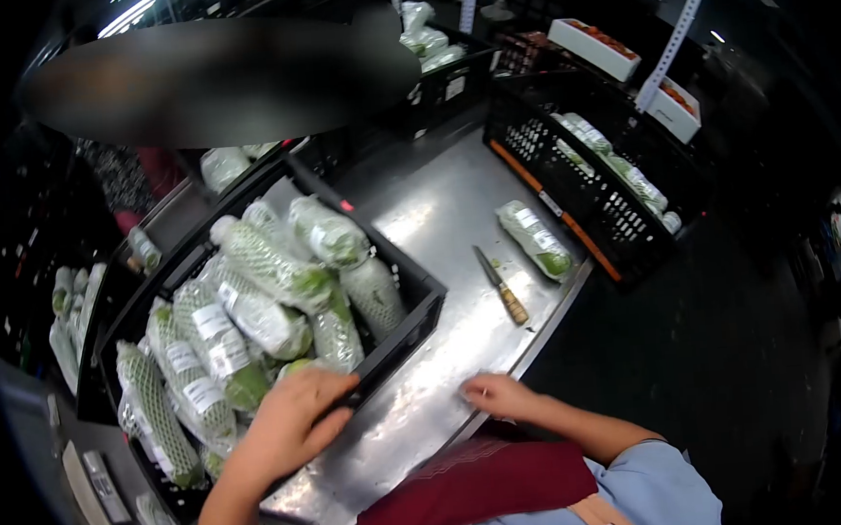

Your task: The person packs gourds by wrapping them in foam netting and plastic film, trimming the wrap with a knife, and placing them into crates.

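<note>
My left hand (299,412) lies over the near rim of a black crate (413,323), its fingers on the inner side and its thumb on the outer side. Long green fruits (269,263) fill this crate, wrapped in white foam net and clear plastic, several with white labels. My right hand (496,395) is curled closed above the metal table's near edge; whether anything is in it I cannot see. Beyond it, a knife (503,291) with a patterned handle lies on the metal table (417,214), beside one wrapped green fruit (535,241).
At the right, a tilted black crate (571,188) with an orange strip holds more wrapped fruit. White boxes (596,50) with orange contents stand behind it. Another black crate (456,75) is at the back. More wrapped fruits (73,306) are at the left. A blurred dark shape covers the upper left.
</note>
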`<state>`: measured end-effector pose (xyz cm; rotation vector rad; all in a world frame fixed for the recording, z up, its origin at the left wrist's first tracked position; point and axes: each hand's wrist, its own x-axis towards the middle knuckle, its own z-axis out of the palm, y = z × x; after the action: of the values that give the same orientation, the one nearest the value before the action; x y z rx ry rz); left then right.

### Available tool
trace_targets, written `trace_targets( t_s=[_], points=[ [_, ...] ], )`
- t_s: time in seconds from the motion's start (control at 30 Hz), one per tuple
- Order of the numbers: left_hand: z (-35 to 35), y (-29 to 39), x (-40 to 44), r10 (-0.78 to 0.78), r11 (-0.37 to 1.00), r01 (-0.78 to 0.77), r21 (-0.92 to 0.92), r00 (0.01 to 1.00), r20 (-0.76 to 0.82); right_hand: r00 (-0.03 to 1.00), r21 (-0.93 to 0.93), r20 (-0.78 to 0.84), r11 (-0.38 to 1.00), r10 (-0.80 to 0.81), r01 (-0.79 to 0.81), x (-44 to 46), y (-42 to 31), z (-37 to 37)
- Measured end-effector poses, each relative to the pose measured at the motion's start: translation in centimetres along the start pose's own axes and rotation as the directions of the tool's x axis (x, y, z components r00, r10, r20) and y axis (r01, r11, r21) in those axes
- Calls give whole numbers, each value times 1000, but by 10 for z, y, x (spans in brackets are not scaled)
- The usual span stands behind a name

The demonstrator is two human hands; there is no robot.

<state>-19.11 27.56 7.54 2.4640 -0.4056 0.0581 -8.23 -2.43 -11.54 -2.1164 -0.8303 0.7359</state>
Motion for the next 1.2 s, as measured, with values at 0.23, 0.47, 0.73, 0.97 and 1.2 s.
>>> trace_targets(
  t_s=[0.23,0.47,0.73,0.97,1.2],
  points=[
    [48,51,19,-6,975,1,-223,1000,-20,597,-523,-779,724,-191,-451,78,134,-171],
    [155,67,107,-217,869,206,-451,976,27,925,701,-212,709,314,-81,96,216,-215],
    [207,53,253,-328,827,100,-554,886,-329,926,513,-190,772,-325,376,42,149,-196],
    [230,85,269,-171,781,-136,-609,892,-419,898,506,-241,741,-369,440,50,165,-189],
    [244,69,265,19,866,-286,-409,838,-545,867,403,-323,774,-378,488,64,178,-173]
  ],
)
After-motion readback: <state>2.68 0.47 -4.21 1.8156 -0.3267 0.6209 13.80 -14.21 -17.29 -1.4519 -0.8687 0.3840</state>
